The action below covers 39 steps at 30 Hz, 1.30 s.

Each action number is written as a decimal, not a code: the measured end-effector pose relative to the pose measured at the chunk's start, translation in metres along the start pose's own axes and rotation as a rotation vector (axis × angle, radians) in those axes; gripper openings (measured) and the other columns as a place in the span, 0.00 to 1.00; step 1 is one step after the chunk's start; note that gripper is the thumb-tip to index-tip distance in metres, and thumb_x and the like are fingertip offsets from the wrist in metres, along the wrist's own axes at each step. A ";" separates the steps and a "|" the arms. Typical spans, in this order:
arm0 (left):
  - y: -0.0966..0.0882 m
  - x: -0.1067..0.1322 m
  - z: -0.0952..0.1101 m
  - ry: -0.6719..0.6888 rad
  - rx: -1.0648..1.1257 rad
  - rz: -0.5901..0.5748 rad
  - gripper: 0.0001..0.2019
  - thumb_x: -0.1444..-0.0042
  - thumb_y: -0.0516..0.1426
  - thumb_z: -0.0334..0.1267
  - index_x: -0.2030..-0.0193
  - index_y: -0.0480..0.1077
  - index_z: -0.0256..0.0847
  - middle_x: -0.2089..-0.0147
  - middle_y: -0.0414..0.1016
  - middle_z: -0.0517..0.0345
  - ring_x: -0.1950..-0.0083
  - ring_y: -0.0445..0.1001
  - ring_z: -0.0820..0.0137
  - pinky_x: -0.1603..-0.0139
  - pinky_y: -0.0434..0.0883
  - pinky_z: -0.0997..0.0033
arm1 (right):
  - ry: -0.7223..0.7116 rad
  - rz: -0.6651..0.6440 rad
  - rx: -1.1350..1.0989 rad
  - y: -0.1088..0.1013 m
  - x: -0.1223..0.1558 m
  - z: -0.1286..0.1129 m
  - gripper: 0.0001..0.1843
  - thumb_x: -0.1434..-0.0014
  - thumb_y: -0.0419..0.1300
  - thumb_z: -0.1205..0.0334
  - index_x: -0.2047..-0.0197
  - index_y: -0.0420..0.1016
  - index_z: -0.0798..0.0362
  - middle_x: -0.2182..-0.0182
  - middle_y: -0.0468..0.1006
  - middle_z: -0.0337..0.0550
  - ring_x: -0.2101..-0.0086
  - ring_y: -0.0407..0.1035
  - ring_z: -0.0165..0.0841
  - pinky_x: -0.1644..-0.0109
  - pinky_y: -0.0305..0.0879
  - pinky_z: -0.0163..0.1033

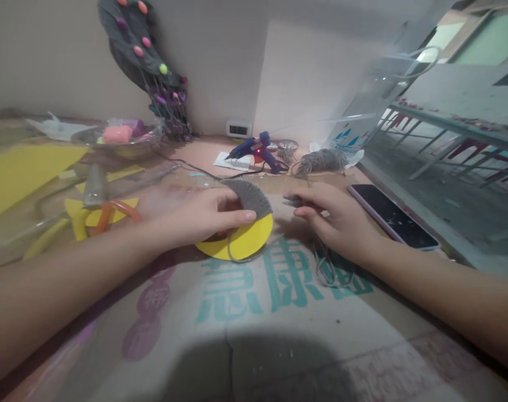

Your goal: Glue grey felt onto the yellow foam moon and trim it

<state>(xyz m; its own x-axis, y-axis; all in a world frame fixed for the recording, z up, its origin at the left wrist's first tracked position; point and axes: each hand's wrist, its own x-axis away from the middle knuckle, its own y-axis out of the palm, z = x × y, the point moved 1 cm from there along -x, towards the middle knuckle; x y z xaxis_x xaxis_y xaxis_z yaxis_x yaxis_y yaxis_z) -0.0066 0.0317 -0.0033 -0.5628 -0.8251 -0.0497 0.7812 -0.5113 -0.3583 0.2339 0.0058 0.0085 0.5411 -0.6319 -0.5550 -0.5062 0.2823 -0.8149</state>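
In my left hand [224, 211] is a yellow paper ring [254, 237], gripped by its inner edge with the thumb on top. Grey yarn [254, 198] is wound tightly around its upper right part, while the lower part is bare yellow. A loose strand curves over the bare section. Just to the right, my right hand [329, 215] pinches a small bundle of grey yarn [293, 200] between thumb and fingers, apart from the ring. Loops of slack yarn [325, 268] hang below that hand onto the printed board.
A blue glue gun [256, 149] with a lit red light stands behind, beside a grey yarn skein [323, 162]. A phone [392, 215] lies right. Orange-handled scissors [118, 215], yellow paper [23, 173] and a bowl [120, 148] of packets are left. A decorated grey crescent [132, 44] leans against the wall.
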 end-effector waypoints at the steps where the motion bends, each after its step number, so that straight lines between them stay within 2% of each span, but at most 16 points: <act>1: 0.000 0.000 0.000 0.006 0.014 -0.009 0.10 0.48 0.61 0.46 0.70 0.72 0.41 0.79 0.68 0.63 0.75 0.68 0.72 0.75 0.63 0.75 | -0.016 -0.001 0.004 0.000 0.000 -0.001 0.14 0.35 0.52 0.56 0.51 0.73 0.51 0.67 0.76 0.46 0.65 0.68 0.36 0.61 0.63 0.41; 6: 0.002 0.000 0.000 0.035 0.050 -0.037 0.09 0.47 0.61 0.45 0.66 0.74 0.42 0.76 0.70 0.62 0.73 0.69 0.72 0.73 0.65 0.75 | -0.105 -0.009 0.048 -0.002 0.001 -0.013 0.15 0.35 0.52 0.57 0.51 0.73 0.53 0.68 0.74 0.45 0.66 0.67 0.35 0.62 0.62 0.39; 11: 0.000 0.001 0.000 0.026 0.037 -0.043 0.10 0.47 0.60 0.46 0.64 0.74 0.42 0.75 0.72 0.62 0.75 0.68 0.74 0.73 0.65 0.76 | -0.128 0.008 0.073 -0.002 0.003 -0.014 0.14 0.35 0.52 0.59 0.51 0.73 0.55 0.69 0.74 0.45 0.67 0.66 0.34 0.63 0.62 0.39; 24: -0.001 0.003 0.001 -0.005 -0.050 -0.038 0.12 0.47 0.60 0.48 0.67 0.72 0.40 0.77 0.69 0.63 0.74 0.68 0.73 0.71 0.65 0.75 | -0.188 0.034 0.130 0.000 0.004 -0.012 0.12 0.36 0.54 0.62 0.52 0.73 0.56 0.69 0.75 0.45 0.68 0.66 0.34 0.64 0.61 0.39; 29: 0.000 0.005 0.007 -0.066 -0.112 -0.067 0.14 0.46 0.59 0.50 0.64 0.71 0.40 0.75 0.69 0.64 0.75 0.65 0.76 0.74 0.63 0.78 | -0.200 0.045 0.123 0.001 0.003 -0.013 0.12 0.36 0.55 0.61 0.53 0.74 0.58 0.69 0.75 0.45 0.68 0.66 0.33 0.65 0.61 0.38; 34: -0.001 0.005 0.008 -0.081 -0.139 -0.067 0.17 0.46 0.58 0.51 0.57 0.72 0.41 0.75 0.69 0.64 0.76 0.65 0.76 0.74 0.63 0.76 | -0.223 0.062 0.147 0.001 0.002 -0.013 0.11 0.36 0.55 0.63 0.55 0.75 0.59 0.70 0.75 0.45 0.69 0.66 0.32 0.65 0.61 0.37; 39: -0.002 0.004 0.007 -0.075 -0.144 -0.076 0.16 0.46 0.58 0.52 0.61 0.71 0.40 0.75 0.69 0.63 0.76 0.65 0.76 0.76 0.61 0.78 | -0.242 0.062 0.161 0.001 0.002 -0.014 0.11 0.36 0.54 0.64 0.57 0.76 0.58 0.73 0.74 0.43 0.71 0.66 0.31 0.66 0.60 0.36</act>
<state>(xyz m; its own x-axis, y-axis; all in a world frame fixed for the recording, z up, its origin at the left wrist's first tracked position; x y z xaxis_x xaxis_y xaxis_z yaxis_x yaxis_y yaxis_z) -0.0088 0.0275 0.0033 -0.5926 -0.8039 0.0505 0.6874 -0.5374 -0.4886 0.2256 -0.0054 0.0091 0.6665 -0.4248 -0.6126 -0.4410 0.4379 -0.7834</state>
